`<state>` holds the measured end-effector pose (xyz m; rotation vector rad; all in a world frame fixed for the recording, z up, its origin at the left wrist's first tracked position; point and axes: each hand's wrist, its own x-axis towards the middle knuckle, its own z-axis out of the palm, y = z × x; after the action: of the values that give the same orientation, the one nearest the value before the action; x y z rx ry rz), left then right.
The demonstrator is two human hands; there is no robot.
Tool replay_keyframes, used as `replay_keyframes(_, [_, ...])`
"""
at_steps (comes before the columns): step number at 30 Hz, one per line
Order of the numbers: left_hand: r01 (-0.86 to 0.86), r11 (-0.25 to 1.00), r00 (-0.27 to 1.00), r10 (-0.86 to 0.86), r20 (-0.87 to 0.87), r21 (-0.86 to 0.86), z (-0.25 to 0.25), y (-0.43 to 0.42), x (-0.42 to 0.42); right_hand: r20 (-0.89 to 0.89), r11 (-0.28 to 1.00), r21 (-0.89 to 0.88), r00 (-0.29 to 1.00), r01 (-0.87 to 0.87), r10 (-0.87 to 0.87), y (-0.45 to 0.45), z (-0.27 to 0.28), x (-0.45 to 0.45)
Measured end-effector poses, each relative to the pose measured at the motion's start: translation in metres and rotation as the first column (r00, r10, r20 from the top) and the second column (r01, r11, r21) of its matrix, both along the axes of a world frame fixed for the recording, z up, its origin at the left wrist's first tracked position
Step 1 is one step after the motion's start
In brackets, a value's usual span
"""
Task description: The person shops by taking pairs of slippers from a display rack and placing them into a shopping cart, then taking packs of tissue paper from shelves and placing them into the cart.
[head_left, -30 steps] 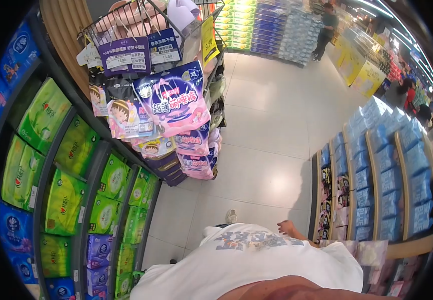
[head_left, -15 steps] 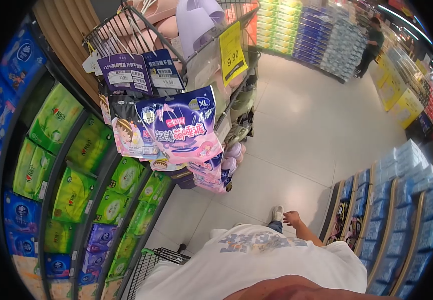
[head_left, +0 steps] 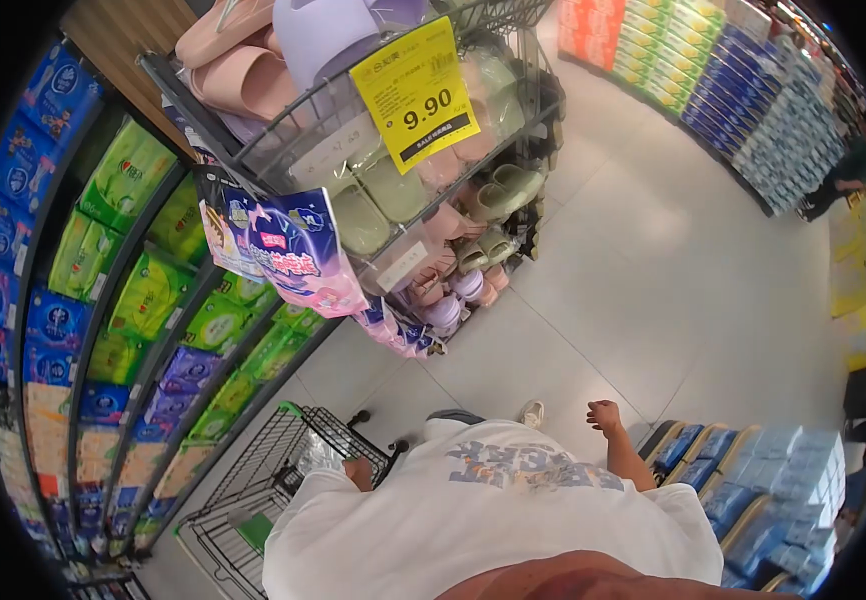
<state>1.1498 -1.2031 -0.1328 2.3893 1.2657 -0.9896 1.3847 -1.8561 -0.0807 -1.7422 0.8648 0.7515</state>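
Observation:
My right hand (head_left: 604,416) hangs over the floor to the right of my white T-shirt (head_left: 523,510), fingers loosely curled and a little apart, with nothing in it. My left hand (head_left: 358,473) shows only in part at the other side of the shirt, beside the wire shopping cart (head_left: 253,470). Its fingers cannot be made out, nor whether it touches the cart. A clear plastic-looking item (head_left: 321,452) lies in the cart.
A wire rack of slippers (head_left: 363,220) stands ahead with a yellow 9.90 price sign (head_left: 418,95) and hanging pink-purple packs (head_left: 303,255). Tissue shelves (head_left: 143,290) line the left; blue packs (head_left: 753,500) stand right. A person (head_left: 843,180) is at far right.
The view has moved forward and turned, so the slipper rack is closer. More of the cart and part of my left hand now show. My right hand's fingers have curled somewhat.

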Motion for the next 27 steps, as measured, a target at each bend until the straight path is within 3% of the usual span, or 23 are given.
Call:
replay_keyframes(1, [-0.05,0.996,0.994,0.043,0.099,0.071,-0.004,-0.02,-0.001,0.015,1.0,-0.006,1.0,-0.008,0.008,-0.017,-0.001,0.011])
replay_keyframes(2, [-0.493,0.867,0.825,0.438,0.358,0.076,-0.014,-0.045,0.001,0.026,1.0,-0.009,1.0,-0.016,0.016,-0.033,-0.005,0.016])
replay_keyframes(4, [-0.241,0.97,0.963,0.236,0.129,0.026,-0.017,-0.047,-0.002,0.007,0.998,-0.014,0.998,-0.065,0.065,-0.061,-0.021,0.027])
replay_keyframes(5, [-0.255,0.966,0.959,0.249,0.132,0.032,-0.015,-0.058,-0.003,-0.053,0.996,-0.034,0.995,-0.081,0.079,-0.074,-0.028,0.029])
replay_keyframes(7, [-0.686,0.703,0.674,0.711,0.201,-0.187,0.016,-0.102,0.017,-0.126,0.996,-0.052,0.99,-0.074,0.067,-0.094,-0.036,0.042])
replay_keyframes(8, [-0.692,0.693,0.66,0.72,0.212,-0.2,0.029,-0.119,0.024,-0.151,0.998,-0.046,0.988,-0.052,0.045,-0.099,-0.039,0.047])
replay_keyframes(10, [-0.514,0.854,0.784,0.507,0.358,-0.084,0.043,-0.145,0.03,-0.151,0.993,-0.023,0.983,-0.112,0.107,-0.103,-0.039,0.063])
replay_keyframes(11, [-0.618,0.786,0.77,0.604,0.207,0.004,-0.001,-0.143,0.024,-0.174,0.988,-0.031,0.974,-0.151,0.144,-0.1,-0.037,0.074])
replay_keyframes(12, [-0.632,0.775,0.761,0.618,0.2,0.009,0.002,-0.152,0.024,-0.182,0.985,-0.03,0.97,-0.169,0.161,-0.098,-0.037,0.087])
replay_keyframes(14, [-0.406,0.908,0.902,0.417,0.115,-0.105,0.021,-0.173,0.04,-0.157,0.974,-0.01,0.962,-0.228,0.223,-0.093,-0.042,0.117])
replay_keyframes(15, [-0.571,0.812,0.818,0.575,-0.006,-0.118,0.024,-0.178,0.053,-0.133,0.968,-0.008,0.959,-0.252,0.249,-0.088,-0.044,0.133])
replay_keyframes(19, [-0.589,0.753,0.797,0.602,-0.055,-0.293,0.015,-0.195,0.097,-0.034,0.951,-0.014,0.951,-0.308,0.308,-0.061,-0.023,0.205])
replay_keyframes(20, [-0.763,0.616,0.504,0.756,0.416,-0.195,-0.001,-0.214,0.104,0.005,0.943,0.023,0.943,-0.332,0.332,-0.055,-0.012,0.222])
replay_keyframes(24, [-0.722,0.635,0.511,0.757,0.407,-0.274,-0.011,-0.226,0.147,0.098,0.91,0.027,0.907,-0.414,0.41,-0.045,0.023,0.296])
replay_keyframes(27, [-0.684,0.674,0.56,0.73,0.391,-0.279,-0.022,-0.252,0.143,0.101,0.908,-0.038,0.903,-0.417,0.418,-0.049,0.012,0.346])
